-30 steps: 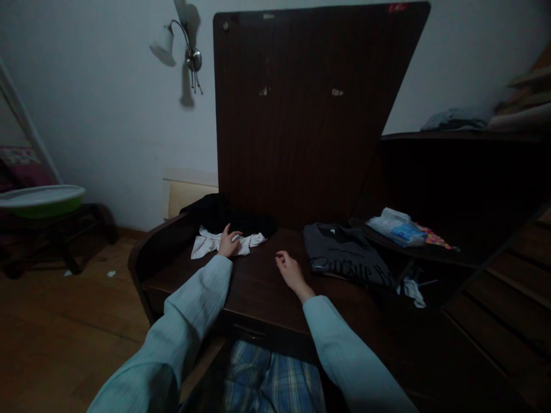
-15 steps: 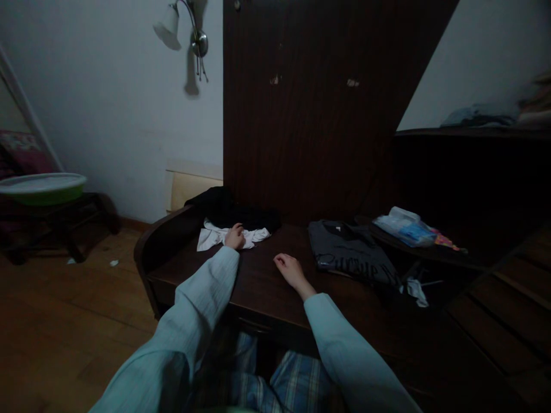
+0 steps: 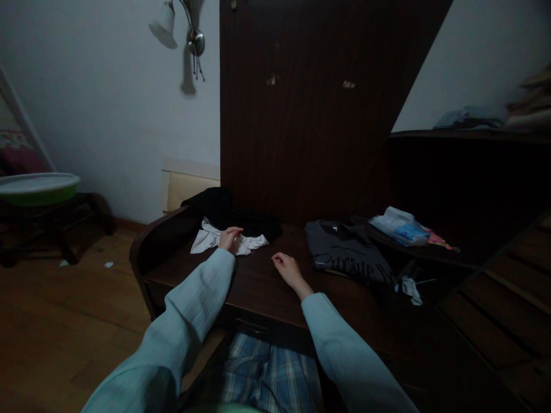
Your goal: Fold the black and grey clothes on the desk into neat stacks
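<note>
A crumpled white cloth (image 3: pixel 253 244) lies on the dark wooden desktop (image 3: pixel 258 281). My left hand (image 3: pixel 230 238) is over its middle, fingers stretched out to the right and apart from the thumb, with no fabric visibly gripped. Behind the cloth is a heap of black clothing (image 3: pixel 253 219), partly hanging over the raised left side. My right hand (image 3: pixel 287 269) rests at the desktop, right of the cloth, its fingers curled in with nothing showing in them. Farther right lies a folded dark grey T-shirt (image 3: pixel 344 246) with black lettering.
A corner shelf (image 3: pixel 469 261) on the right holds a plastic-wrapped packet (image 3: pixel 400 225). Folded clothes (image 3: pixel 473 116) lie on the upper shelf. A wall lamp (image 3: pixel 163 26) hangs at upper left. On a dark stool at far left stands a green basin (image 3: pixel 41 197).
My left hand has shifted slightly left over the white cloth, and its fingers now point more to the right. My right hand stays in place. The view has turned slightly.
</note>
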`<state>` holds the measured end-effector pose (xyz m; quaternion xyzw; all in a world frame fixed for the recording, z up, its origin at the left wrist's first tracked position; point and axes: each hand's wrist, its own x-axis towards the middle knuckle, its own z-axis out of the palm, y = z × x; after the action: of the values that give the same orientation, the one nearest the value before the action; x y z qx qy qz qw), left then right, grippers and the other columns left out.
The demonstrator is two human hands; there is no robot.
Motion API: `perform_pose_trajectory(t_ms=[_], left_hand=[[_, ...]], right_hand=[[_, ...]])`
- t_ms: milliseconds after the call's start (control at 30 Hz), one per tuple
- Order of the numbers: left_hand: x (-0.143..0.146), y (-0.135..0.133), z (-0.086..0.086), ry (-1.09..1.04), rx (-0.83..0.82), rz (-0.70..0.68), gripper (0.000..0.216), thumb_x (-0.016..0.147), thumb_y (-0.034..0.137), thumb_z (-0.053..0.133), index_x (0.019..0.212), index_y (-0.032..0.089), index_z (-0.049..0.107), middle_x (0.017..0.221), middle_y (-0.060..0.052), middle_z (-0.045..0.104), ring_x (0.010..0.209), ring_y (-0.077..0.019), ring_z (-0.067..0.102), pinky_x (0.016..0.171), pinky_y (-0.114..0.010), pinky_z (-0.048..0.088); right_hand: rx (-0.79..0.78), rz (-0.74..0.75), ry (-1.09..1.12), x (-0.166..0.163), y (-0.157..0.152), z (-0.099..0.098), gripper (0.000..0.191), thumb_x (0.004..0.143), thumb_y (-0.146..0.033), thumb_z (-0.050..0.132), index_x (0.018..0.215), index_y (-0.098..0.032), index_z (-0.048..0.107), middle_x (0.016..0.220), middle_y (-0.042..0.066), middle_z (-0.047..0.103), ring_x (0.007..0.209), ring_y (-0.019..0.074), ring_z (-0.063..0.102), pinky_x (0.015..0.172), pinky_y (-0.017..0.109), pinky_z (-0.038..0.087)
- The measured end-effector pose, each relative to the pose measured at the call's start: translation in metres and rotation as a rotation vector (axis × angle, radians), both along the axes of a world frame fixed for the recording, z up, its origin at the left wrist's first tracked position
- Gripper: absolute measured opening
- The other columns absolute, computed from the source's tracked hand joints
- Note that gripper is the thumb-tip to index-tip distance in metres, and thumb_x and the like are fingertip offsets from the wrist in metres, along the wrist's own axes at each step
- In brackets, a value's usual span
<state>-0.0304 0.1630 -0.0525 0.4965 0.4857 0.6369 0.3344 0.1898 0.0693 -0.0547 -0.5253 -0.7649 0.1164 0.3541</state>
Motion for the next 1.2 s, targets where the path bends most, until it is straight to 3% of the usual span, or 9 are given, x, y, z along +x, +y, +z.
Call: perform_pose_trajectory(t_ms=[133, 267, 400, 500, 633, 800, 967, 1067, 1200], left_hand=[[0.001, -0.011, 0.002, -0.035, -0.01, 0.0, 0.031, 0.056, 0.018, 0.048, 0.079, 0.015, 0.068, 0.068, -0.004, 0.064, 0.066, -0.0163, 0.058, 0.062, -0.027, 0.045], [0.002, -0.02, 0.008, 0.049, 0.013, 0.013, 0.03, 0.055, 0.014, 0.045, 0.076, 0.016, 0.067, 0.074, -0.004, 0.063, 0.072, -0.0167, 0.057, 0.068, -0.028, 0.045], [0.006, -0.034, 0.013, 0.256, 0.115, 0.016, 0.038, 0.053, 0.008, 0.046, 0.085, 0.018, 0.063, 0.096, -0.004, 0.055, 0.08, -0.0151, 0.055, 0.075, -0.028, 0.044], [0.006, -0.049, 0.014, 0.573, 0.217, 0.087, 0.042, 0.058, 0.007, 0.046, 0.097, 0.019, 0.057, 0.101, -0.005, 0.048, 0.08, -0.0146, 0.054, 0.077, -0.029, 0.044], [0.001, -0.065, 0.013, 0.936, 0.168, 0.215, 0.021, 0.072, 0.02, 0.048, 0.09, 0.017, 0.058, 0.089, -0.007, 0.053, 0.089, -0.0212, 0.051, 0.08, -0.034, 0.041], [0.003, -0.073, 0.004, 1.245, 0.083, -0.008, 0.049, 0.071, 0.046, 0.054, 0.112, 0.019, 0.05, 0.115, -0.011, 0.05, 0.109, -0.0278, 0.042, 0.09, -0.038, 0.034], [0.007, -0.058, 0.002, 1.264, -0.046, -0.026, 0.043, 0.075, 0.047, 0.047, 0.105, 0.017, 0.055, 0.113, -0.014, 0.054, 0.11, -0.0311, 0.042, 0.092, -0.042, 0.029], [0.002, -0.04, 0.002, 1.169, -0.084, 0.021, 0.03, 0.073, 0.041, 0.051, 0.085, 0.017, 0.062, 0.098, -0.013, 0.061, 0.105, -0.0327, 0.046, 0.09, -0.044, 0.029], [-0.006, -0.017, -0.001, 1.056, -0.072, 0.061, 0.011, 0.069, 0.023, 0.055, 0.07, 0.016, 0.063, 0.083, -0.012, 0.064, 0.102, -0.0339, 0.047, 0.089, -0.047, 0.029]], right_hand=[[0.078, -0.042, 0.125, 0.0, 0.005, -0.002, 0.026, 0.072, -0.02, 0.041, 0.092, -0.017, 0.058, 0.075, 0.003, 0.057, 0.059, 0.0127, 0.052, 0.06, 0.025, 0.043], [0.153, -0.078, 0.204, -0.014, 0.021, 0.003, 0.043, 0.074, -0.021, 0.041, 0.116, -0.018, 0.047, 0.107, 0.009, 0.054, 0.054, 0.0095, 0.05, 0.062, 0.026, 0.045], [0.136, -0.116, 0.138, -0.037, 0.044, 0.007, 0.053, 0.074, -0.027, 0.047, 0.126, -0.021, 0.037, 0.128, 0.01, 0.041, 0.072, 0.0142, 0.057, 0.072, 0.03, 0.045], [0.08, -0.192, 0.079, -0.046, 0.055, 0.006, 0.04, 0.075, -0.029, 0.047, 0.113, -0.017, 0.051, 0.114, 0.011, 0.053, 0.091, 0.0205, 0.056, 0.08, 0.031, 0.042], [0.068, -0.236, 0.129, -0.043, 0.057, 0.003, 0.024, 0.075, -0.026, 0.045, 0.089, -0.017, 0.062, 0.093, 0.01, 0.06, 0.089, 0.0209, 0.055, 0.079, 0.029, 0.04], [0.027, -0.284, 0.491, -0.04, 0.057, 0.002, 0.017, 0.067, -0.026, 0.043, 0.071, -0.019, 0.057, 0.079, 0.006, 0.061, 0.08, 0.0192, 0.055, 0.075, 0.028, 0.039], [0.072, -0.31, 0.792, -0.029, 0.052, 0.017, 0.028, 0.071, -0.031, 0.03, 0.084, -0.019, 0.051, 0.087, 0.004, 0.058, 0.08, 0.0158, 0.053, 0.064, 0.025, 0.042], [0.216, -0.307, 0.981, -0.008, 0.041, 0.032, 0.026, 0.07, -0.035, 0.033, 0.082, -0.019, 0.049, 0.081, 0.002, 0.055, 0.075, 0.0146, 0.051, 0.063, 0.025, 0.042], [0.448, -0.47, 0.981, 0.04, 0.028, 0.047, 0.02, 0.066, -0.034, 0.04, 0.075, -0.018, 0.047, 0.074, 0.0, 0.051, 0.076, 0.0157, 0.049, 0.073, 0.03, 0.041]])
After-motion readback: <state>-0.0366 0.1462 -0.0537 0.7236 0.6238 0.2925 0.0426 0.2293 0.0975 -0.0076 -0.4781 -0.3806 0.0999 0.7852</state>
